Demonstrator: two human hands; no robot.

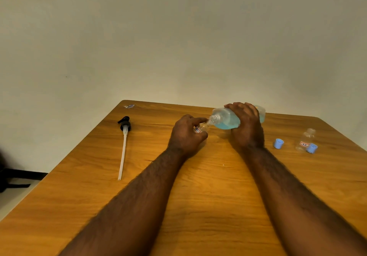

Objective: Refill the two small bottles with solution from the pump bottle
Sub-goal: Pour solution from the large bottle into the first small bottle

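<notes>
Table (198, 206): wooden top that carries everything. Both forearms reach across it from the near edge, so the work sits well out from the body.
Pump head (125, 125): lies flat on the left with its long dip tube pointing toward the near edge. It is well apart from the hands, which leaves the big bottle's neck open for pouring.
Loose cap (278, 143): blue, on the table to the right of the right wrist, off and out of the way.
Second cap (311, 148): blue, just in front of the waiting bottle, seemingly touching it.
Second small bottle (306, 139): upright on the right, uncapped and clear. It looks empty, so its turn has likely not come.
Left hand (187, 134): fingers curled round the first small bottle (201, 128), forefinger and thumb up near its neck. It holds the bottle leaning toward the right, probably to offer the mouth.
Right hand (246, 126): wrapped over the pump bottle (228, 119) from above and gripping its body.
Pump bottle: lifted and tipped on its side, with its threaded neck aimed left at the small bottle's mouth. The blue solution is pooled along the lower side.
Stage: first refill under way by direct pouring. Whether liquid is crossing cannot be told, since no stream shows.
Risk: a wide neck over a narrow mouth, so a spill seems likely unless the tilt is gentle.
Sticker (129, 106): small, at the table's far left corner.
Wall (178, 37): plain, behind the table.
</notes>
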